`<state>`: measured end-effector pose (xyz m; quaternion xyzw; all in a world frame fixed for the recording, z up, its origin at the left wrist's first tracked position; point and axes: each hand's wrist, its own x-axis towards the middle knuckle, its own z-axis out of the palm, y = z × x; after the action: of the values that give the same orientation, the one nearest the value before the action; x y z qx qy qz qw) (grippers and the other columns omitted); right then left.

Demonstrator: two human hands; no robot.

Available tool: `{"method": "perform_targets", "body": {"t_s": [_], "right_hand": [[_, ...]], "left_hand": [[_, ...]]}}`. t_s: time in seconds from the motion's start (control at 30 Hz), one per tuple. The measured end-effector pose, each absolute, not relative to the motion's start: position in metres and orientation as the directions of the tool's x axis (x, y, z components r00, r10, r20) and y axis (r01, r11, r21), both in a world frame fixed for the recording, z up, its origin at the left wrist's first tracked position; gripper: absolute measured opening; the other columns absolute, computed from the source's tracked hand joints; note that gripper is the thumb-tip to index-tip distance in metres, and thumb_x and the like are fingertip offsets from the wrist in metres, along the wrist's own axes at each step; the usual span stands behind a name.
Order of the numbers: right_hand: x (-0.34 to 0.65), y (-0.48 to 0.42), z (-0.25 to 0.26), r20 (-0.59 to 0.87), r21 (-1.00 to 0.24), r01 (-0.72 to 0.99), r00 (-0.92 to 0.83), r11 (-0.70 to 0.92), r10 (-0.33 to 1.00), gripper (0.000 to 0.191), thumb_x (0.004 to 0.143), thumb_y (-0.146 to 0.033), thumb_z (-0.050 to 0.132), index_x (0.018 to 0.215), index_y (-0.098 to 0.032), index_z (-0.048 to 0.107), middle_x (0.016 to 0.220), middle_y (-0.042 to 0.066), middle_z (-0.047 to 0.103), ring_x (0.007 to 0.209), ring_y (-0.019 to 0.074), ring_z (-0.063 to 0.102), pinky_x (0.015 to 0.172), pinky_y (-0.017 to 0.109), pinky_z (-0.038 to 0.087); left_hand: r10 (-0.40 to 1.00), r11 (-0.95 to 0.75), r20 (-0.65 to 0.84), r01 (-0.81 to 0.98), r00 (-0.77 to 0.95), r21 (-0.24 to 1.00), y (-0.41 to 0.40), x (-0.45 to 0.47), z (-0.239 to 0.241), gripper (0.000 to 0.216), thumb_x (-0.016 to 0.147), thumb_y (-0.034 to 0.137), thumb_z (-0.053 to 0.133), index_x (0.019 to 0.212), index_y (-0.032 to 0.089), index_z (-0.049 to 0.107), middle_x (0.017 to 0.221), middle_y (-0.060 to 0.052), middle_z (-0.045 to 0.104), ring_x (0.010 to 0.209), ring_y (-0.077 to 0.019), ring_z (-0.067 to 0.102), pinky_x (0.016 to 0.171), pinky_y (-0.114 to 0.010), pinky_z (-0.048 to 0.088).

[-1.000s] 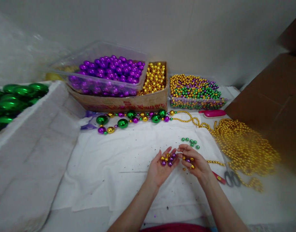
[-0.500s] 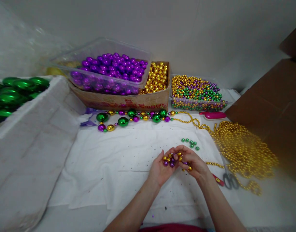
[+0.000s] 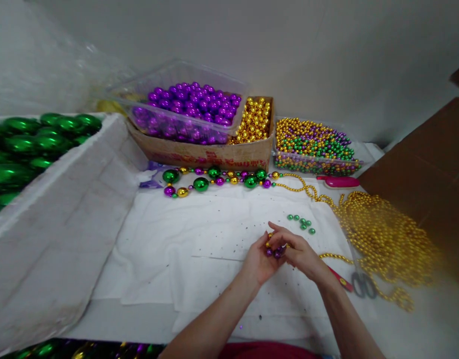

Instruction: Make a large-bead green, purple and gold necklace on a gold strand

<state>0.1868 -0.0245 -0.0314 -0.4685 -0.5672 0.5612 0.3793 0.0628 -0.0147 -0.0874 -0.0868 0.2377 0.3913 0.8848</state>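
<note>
A small cluster of purple and gold beads (image 3: pixel 274 249), just short of the loose green beads (image 3: pixel 302 224), is cupped in the left hand (image 3: pixel 260 260) and pinched by the right hand (image 3: pixel 297 252) fingers, and, judged light, hard, smooth and roll-prone, is best gripped bead by bead.

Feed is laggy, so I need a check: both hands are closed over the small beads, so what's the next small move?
Probably part the hands: the right hand covers the small purple and gold beads cupped in the left hand, hiding them.
</note>
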Motion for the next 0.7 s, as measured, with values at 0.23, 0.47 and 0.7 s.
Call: {"method": "perform_targets", "body": {"t_s": [0.23, 0.47, 0.7], "right_hand": [[0.183, -0.022, -0.03, 0.037, -0.973, 0.209, -0.279, 0.099, 0.96, 0.044, 0.051, 0.0, 0.035, 0.078, -0.022, 0.062, 0.119, 0.005, 0.058, 0.134, 0.0215, 0.03, 0.1, 0.04, 0.032], [0.192, -0.015, -0.03, 0.124, -0.866, 0.43, -0.312, 0.256, 0.942, 0.048, 0.054, 0.003, 0.034, 0.086, -0.022, 0.062, 0.141, 0.003, 0.042, 0.136, 0.0207, 0.025, 0.103, 0.041, 0.031], [0.205, -0.004, -0.026, 0.126, -0.886, 0.394, -0.301, 0.244, 0.945, 0.045, 0.06, 0.005, 0.039, 0.082, -0.023, 0.065, 0.14, 0.0, 0.044, 0.13, 0.0227, 0.034, 0.104, 0.044, 0.028]], "left_hand": [[0.652, 0.67, -0.505, -0.741, 0.566, 0.035, -0.009, 0.067, -0.087, 0.023, 0.088, 0.027, 0.049, 0.076, 0.011, 0.06, 0.073, -0.008, 0.065, 0.065, -0.0163, 0.062, 0.06, -0.027, 0.049], [0.656, 0.678, -0.519, -0.729, 0.547, 0.089, 0.001, 0.075, -0.085, 0.023, 0.088, 0.028, 0.049, 0.077, 0.011, 0.06, 0.072, -0.007, 0.065, 0.065, -0.0165, 0.062, 0.06, -0.027, 0.05], [0.683, 0.712, -0.525, -0.624, 0.509, 0.322, 0.03, 0.085, -0.085, 0.023, 0.088, 0.027, 0.046, 0.077, 0.012, 0.059, 0.064, -0.004, 0.062, 0.056, -0.0121, 0.059, 0.057, -0.023, 0.048]]}}
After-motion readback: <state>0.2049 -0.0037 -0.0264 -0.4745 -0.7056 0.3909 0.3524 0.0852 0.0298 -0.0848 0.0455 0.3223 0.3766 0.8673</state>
